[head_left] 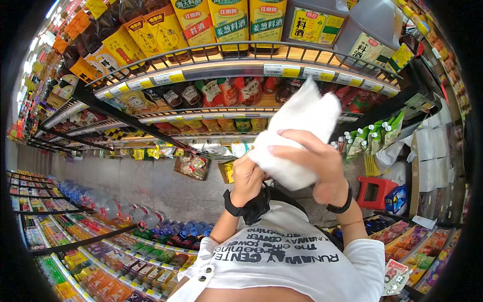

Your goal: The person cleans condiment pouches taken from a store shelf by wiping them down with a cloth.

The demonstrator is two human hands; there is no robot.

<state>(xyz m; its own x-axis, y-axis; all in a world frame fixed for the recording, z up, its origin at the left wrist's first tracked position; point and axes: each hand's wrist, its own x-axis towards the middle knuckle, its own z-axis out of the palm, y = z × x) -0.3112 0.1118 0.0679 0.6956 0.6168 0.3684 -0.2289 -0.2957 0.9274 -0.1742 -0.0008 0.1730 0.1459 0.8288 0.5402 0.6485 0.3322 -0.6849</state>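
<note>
A white cloth (297, 136), bunched and slightly blurred, is held up in front of my chest before the shelves. My left hand (245, 178) has its fingers closed on the cloth's lower left edge, with a black band around the wrist. My right hand (317, 161) lies over the cloth's right side, fingers curved onto it, and a dark band circles that wrist. Behind the cloth's top is the shelf edge with price tags (289, 70). Part of the left hand's fingertips is hidden by the cloth.
Large bottles (229, 25) stand behind a wire rail on the upper shelf, with pouches (191, 95) below. On the floor are a cardboard box (192, 167) and a red stool (375, 192). Water bottles (108, 206) line the left; green spouted pouches (375, 136) are at right.
</note>
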